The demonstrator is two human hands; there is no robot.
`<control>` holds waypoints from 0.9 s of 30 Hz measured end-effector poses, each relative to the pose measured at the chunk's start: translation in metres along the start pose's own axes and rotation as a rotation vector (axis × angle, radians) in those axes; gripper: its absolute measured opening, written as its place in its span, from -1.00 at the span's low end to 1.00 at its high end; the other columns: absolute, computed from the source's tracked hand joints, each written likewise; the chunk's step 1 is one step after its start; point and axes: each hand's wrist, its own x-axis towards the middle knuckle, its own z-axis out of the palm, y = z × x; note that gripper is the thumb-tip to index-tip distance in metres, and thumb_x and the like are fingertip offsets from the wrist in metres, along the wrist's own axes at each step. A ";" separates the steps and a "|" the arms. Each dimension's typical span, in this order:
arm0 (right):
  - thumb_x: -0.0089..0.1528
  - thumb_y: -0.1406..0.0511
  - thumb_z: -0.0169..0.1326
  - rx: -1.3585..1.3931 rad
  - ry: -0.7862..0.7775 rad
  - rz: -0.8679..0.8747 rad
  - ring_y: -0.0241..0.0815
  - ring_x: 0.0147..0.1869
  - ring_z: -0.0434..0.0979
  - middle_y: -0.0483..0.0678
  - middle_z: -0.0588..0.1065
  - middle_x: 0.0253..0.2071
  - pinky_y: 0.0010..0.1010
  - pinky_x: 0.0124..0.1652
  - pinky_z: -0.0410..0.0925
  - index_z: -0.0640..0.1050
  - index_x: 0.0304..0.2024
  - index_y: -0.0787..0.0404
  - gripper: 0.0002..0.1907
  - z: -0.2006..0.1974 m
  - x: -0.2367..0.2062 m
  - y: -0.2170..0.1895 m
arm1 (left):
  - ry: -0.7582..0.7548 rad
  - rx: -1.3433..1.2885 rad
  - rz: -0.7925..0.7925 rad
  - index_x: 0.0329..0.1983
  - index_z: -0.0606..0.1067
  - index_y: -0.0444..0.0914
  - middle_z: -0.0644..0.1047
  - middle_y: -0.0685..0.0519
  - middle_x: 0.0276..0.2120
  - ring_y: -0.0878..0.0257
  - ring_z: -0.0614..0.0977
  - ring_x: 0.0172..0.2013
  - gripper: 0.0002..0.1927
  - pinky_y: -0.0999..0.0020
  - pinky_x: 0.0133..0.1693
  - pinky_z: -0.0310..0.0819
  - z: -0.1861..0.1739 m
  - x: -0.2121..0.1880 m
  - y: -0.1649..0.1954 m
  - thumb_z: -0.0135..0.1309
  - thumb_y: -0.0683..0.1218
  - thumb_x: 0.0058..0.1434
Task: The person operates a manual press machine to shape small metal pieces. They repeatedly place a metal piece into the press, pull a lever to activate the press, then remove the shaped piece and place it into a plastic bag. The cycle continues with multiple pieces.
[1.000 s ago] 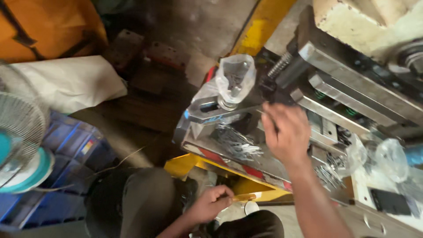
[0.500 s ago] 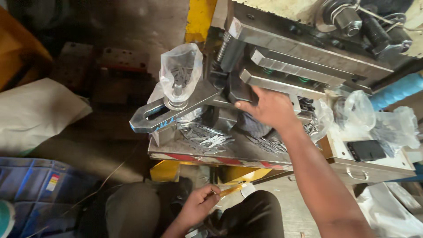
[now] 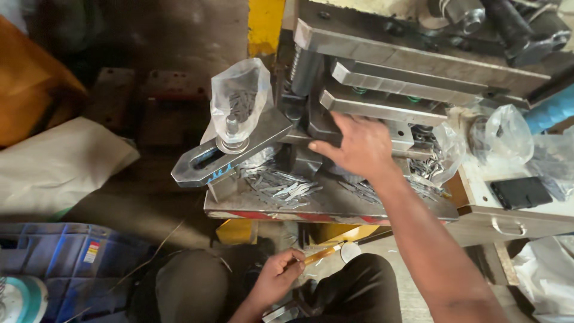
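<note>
Up at the press die in the head view, the right hand point(image 3: 359, 146) reaches in, palm down, fingers point(image 3: 326, 145) spread and laid against the dark block under the stacked steel die plates point(image 3: 388, 107). The fingers look loosely open; I cannot tell if anything small is pinched beneath them. Loose thin metal strips point(image 3: 281, 188) lie heaped on the press bed plate point(image 3: 335, 206) just left of and below that hand, more strips at its right side. A slotted clamp bar point(image 3: 230, 157) with a bolt and nut holds the die at the left; a clear plastic bag point(image 3: 239, 98) with small metal pieces stands on it.

Lower down, the left hand point(image 3: 276, 278) sits between the knees, fingers closed on a thin yellowish stick point(image 3: 320, 254), its tip pointing up-right toward the bed.

Judgement: the step in hand looks like placing or seating a piece in the die by hand. A next move would call for getting the right hand fully clear of the plates, with the stick ready for nudging parts.

A black phone point(image 3: 520, 191) lies on the drawer unit point(image 3: 514, 218) at right.
</note>
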 end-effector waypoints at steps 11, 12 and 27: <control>0.23 0.22 0.29 0.315 0.265 -0.216 -0.11 0.06 0.68 -0.11 0.64 0.00 -0.32 -0.01 0.48 0.69 -0.06 0.07 -0.77 0.005 -0.013 0.014 | 0.021 -0.007 0.011 -0.14 0.51 -0.32 0.46 0.24 -0.38 0.52 0.38 -0.37 -0.92 0.56 -0.32 0.27 0.001 -0.005 0.011 0.08 -0.22 0.33; 0.21 0.26 0.31 0.329 0.294 -0.228 -0.12 0.07 0.68 -0.12 0.64 -0.02 -0.33 0.02 0.47 0.69 -0.09 0.07 -0.79 0.006 -0.015 0.017 | 0.018 -0.024 0.020 -0.14 0.50 -0.33 0.46 0.24 -0.36 0.52 0.39 -0.36 -0.93 0.56 -0.30 0.28 0.002 -0.006 0.012 0.08 -0.22 0.34; 0.09 0.04 0.40 0.203 0.198 -0.098 0.06 0.06 0.59 0.02 0.60 -0.02 -0.11 0.06 0.39 0.66 0.05 0.15 -0.45 0.000 -0.020 0.011 | 0.014 0.026 0.069 -0.12 0.51 -0.31 0.49 0.25 -0.37 0.53 0.43 -0.34 -0.90 0.55 -0.30 0.33 0.002 -0.006 0.012 0.08 -0.19 0.34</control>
